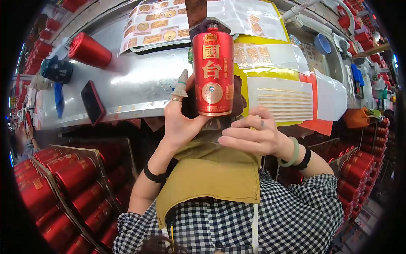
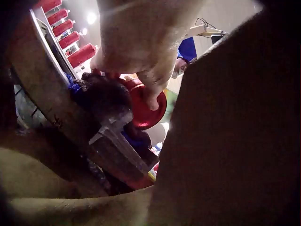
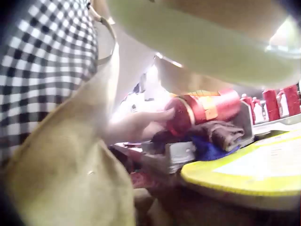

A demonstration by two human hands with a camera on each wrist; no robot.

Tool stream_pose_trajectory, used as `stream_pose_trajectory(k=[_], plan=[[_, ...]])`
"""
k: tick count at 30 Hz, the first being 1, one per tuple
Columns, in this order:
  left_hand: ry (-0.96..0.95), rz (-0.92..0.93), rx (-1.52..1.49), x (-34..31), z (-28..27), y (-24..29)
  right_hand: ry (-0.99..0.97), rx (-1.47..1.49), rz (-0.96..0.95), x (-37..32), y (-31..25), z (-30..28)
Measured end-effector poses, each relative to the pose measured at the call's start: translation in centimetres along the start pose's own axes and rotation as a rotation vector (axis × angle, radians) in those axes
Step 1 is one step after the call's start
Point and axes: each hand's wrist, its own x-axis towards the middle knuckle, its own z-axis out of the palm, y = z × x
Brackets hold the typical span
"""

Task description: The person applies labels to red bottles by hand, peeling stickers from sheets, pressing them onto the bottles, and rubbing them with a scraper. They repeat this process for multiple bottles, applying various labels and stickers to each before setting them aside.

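A glossy red bottle (image 1: 212,80) with gold characters and a round gold emblem lies on its back in the head view, its neck pointing away. It rests over a dark cloth (image 1: 239,95) on a holder. My left hand (image 1: 179,114) grips it from the left, with the thumb at its base and covered fingertips along its side; the other fingers are hidden behind it. In the left wrist view the thumb presses on the round red base (image 2: 157,110). Just right of the base, my right hand (image 1: 258,133) hovers with loosely bent fingers and nothing visible in them.
Sheets of gold labels (image 1: 158,21) and a sheet of gold strips (image 1: 281,99) lie around on the bench. Another red bottle (image 1: 89,50), a dark jar (image 1: 57,70) and a phone (image 1: 93,101) are at left. Crates of red bottles (image 1: 69,169) stand below on both sides.
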Motion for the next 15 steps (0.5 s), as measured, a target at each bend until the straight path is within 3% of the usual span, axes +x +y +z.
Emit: stream_pose_trajectory(k=[1,4,7,9,11,12,15], plan=[[-0.004,0.002,-0.002,-0.1,0.0,0.0,0.0,-0.004,0.004,0.1,0.0,-0.2],[-0.023,-0.033,-0.031,-0.1,0.1,-0.2,0.15,-0.129,0.261,0.5,1.5,-0.7],[-0.048,-0.028,-0.022,0.1,0.0,-0.2,0.131,-0.135,0.242,0.5,1.4,0.3],[-0.085,-0.016,0.09,0.3,-0.4,0.5,0.05,-0.002,0.113,1.0,0.3,0.0],[-0.011,0.009,0.14,0.5,0.2,1.7,0.115,0.056,0.316,2.6,0.6,0.4],[0.068,0.037,0.19,0.5,0.5,2.0,0.174,-0.01,0.35,2.9,2.2,0.5],[0.058,0.086,0.074,0.4,0.6,1.0,0.254,-0.254,0.353,3.2,5.4,0.0]])
